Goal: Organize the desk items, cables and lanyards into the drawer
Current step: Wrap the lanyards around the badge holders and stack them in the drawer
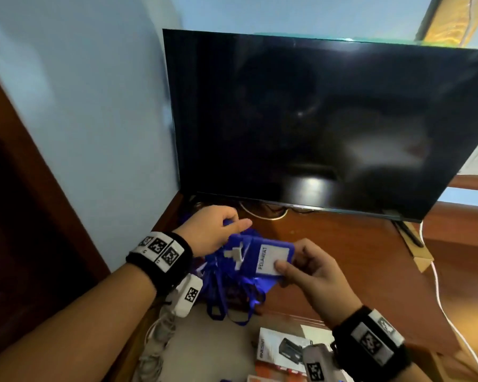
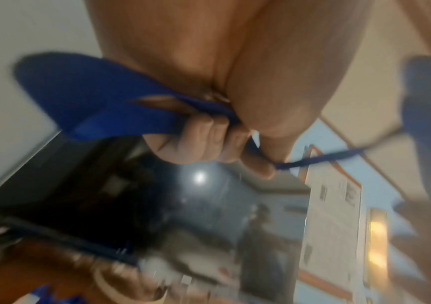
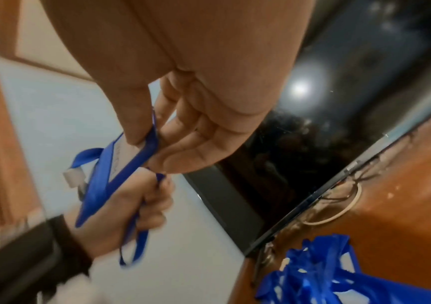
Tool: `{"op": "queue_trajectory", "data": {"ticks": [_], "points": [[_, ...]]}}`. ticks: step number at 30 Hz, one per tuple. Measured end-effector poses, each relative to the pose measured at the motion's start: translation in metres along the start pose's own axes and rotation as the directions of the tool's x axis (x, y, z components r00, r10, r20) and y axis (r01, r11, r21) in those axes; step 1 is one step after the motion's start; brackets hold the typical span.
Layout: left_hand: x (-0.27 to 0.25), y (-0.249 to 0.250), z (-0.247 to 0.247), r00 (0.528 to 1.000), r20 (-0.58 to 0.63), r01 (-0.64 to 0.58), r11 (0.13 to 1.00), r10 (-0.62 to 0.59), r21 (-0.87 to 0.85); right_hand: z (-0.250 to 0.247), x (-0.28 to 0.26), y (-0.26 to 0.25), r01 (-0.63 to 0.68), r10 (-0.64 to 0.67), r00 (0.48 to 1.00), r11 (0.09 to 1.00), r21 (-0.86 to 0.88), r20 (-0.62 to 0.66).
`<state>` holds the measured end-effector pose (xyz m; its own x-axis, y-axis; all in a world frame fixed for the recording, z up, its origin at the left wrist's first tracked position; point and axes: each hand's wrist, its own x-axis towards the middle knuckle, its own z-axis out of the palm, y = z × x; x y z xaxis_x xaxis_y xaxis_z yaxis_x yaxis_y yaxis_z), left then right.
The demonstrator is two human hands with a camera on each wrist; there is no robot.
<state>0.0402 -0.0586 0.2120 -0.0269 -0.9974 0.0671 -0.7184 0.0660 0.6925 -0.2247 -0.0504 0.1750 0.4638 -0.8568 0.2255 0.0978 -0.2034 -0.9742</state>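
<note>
A blue badge holder [image 1: 271,257] with a white card reading "PERAWAT" is held above the wooden desk [image 1: 342,257]. My right hand [image 1: 307,268] pinches its near edge, thumb on the card; the right wrist view shows the badge holder [image 3: 121,166] edge-on between thumb and fingers. My left hand [image 1: 215,230] grips the blue lanyard strap [image 2: 121,115] in a closed fist. More blue lanyards [image 1: 232,293] hang in a tangled bunch under the badge, and the same lanyard pile [image 3: 321,273] lies on the desk.
A black TV screen [image 1: 315,119] stands at the back of the desk, with cables [image 1: 262,213] under it. An open drawer below holds a grey cable coil [image 1: 155,340], a white booklet [image 1: 282,351] and small boxes. A white cable [image 1: 439,293] runs down the right.
</note>
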Motion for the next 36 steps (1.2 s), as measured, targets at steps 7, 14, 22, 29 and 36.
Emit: {"op": "queue_trajectory", "data": {"ticks": [7, 14, 22, 29, 36], "points": [[-0.046, 0.013, 0.052, 0.999, 0.042, -0.027, 0.997, 0.03, -0.066, -0.006, 0.02, -0.005, 0.0, 0.03, 0.939, 0.996, 0.09, -0.342], [-0.055, 0.038, 0.046, 0.98, -0.027, -0.194, 0.976, 0.197, 0.098, -0.009, 0.018, 0.033, -0.022, -0.13, 0.943, 0.894, -0.447, -0.308], [-0.035, 0.029, -0.001, 0.996, 0.073, -0.066, 0.97, 0.05, 0.232, -0.004, -0.004, 0.033, 0.041, 0.002, 0.996, 0.877, -0.478, 0.088], [-0.033, 0.002, 0.013, 0.976, 0.198, 0.185, 0.825, -0.09, -0.535, -0.003, -0.004, 0.019, -0.073, 0.077, 0.993, 0.996, -0.043, 0.091], [-0.046, -0.003, 0.056, 0.966, 0.158, 0.213, 0.284, -0.205, -0.935, 0.015, -0.002, 0.019, -0.15, 0.16, 0.986, 0.967, 0.207, -0.034]]}}
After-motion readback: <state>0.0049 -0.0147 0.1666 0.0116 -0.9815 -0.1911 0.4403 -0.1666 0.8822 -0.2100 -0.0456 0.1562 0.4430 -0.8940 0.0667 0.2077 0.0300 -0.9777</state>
